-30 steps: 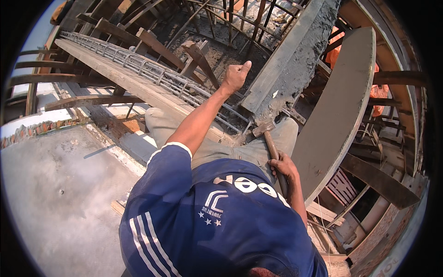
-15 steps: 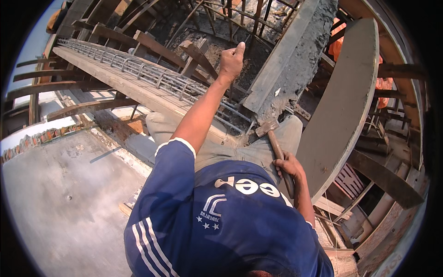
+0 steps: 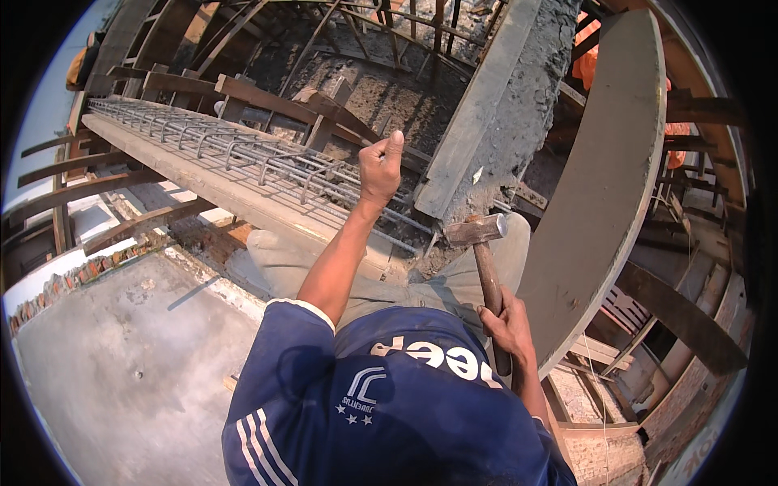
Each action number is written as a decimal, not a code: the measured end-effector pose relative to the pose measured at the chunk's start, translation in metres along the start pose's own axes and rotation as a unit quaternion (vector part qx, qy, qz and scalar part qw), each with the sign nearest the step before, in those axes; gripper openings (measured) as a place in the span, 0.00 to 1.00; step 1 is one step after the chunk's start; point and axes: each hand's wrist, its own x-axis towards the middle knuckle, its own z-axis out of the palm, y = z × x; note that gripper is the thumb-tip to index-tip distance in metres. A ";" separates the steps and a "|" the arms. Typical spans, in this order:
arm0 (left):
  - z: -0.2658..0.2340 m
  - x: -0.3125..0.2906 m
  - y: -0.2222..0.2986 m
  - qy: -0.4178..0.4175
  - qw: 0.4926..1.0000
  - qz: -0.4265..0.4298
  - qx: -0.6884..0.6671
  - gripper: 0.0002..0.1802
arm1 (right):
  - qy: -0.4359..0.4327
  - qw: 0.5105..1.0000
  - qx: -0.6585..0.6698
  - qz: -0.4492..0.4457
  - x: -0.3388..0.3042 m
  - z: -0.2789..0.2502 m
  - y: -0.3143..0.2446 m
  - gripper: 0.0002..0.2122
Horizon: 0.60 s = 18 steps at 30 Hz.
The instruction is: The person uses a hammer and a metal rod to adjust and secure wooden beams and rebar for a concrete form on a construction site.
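Note:
My right hand (image 3: 510, 326) grips the wooden handle of a hammer (image 3: 486, 271) close to my right thigh. Its blocky metal head points away from me, above my lap. My left hand (image 3: 381, 168) is raised on an outstretched arm, fingers curled into a fist and thumb up. Whatever the fist may hold is hidden. Beneath and beyond that hand runs a long cage of steel rebar (image 3: 235, 154), lying along a pale formwork board (image 3: 174, 158). A rough grey concrete beam (image 3: 506, 121) with a plank along its side ends just ahead of the hammer head.
On my right rises a tall curved grey panel (image 3: 600, 162). Wooden boards (image 3: 275, 101) and upright rebar stand ahead, over a lower rubble-strewn area. Several timber struts jut out at the left, above a flat concrete slab (image 3: 121, 340). A dark curved plank (image 3: 681, 316) sits at the right.
My left fist has come lower and nearer to me, slightly leftward. The hammer head has turned, showing its striking face toward the right. The whole view has shifted a little.

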 end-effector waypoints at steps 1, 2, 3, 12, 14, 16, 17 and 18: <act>-0.001 0.000 0.000 0.001 1.000 0.000 -0.001 0.33 | 0.006 1.000 0.003 0.001 0.000 -0.002 -0.008 0.12; -0.002 0.000 0.000 0.002 1.000 -0.001 -0.001 0.33 | 0.013 1.000 0.006 0.002 0.002 -0.004 -0.015 0.12; -0.002 0.001 0.001 0.004 1.000 -0.001 -0.001 0.33 | 0.019 1.000 0.009 0.004 0.003 -0.006 -0.020 0.12; -0.022 0.031 0.014 -0.043 0.997 -0.002 -0.066 0.33 | 0.008 0.998 0.052 -0.025 0.013 -0.009 -0.028 0.11; -0.020 0.027 0.013 -0.037 0.998 -0.006 -0.057 0.33 | 0.007 0.998 0.054 -0.020 0.013 -0.008 -0.029 0.11; -0.019 0.025 0.014 -0.022 0.998 -0.004 -0.067 0.32 | 0.005 0.998 0.064 -0.018 0.013 -0.007 -0.030 0.11; -0.018 0.026 0.016 -0.023 0.996 -0.012 -0.085 0.32 | 0.003 0.997 0.073 -0.019 0.014 -0.006 -0.031 0.10; -0.018 0.028 0.019 -0.023 0.994 -0.020 -0.103 0.32 | 0.001 0.997 0.081 -0.019 0.014 -0.006 -0.031 0.10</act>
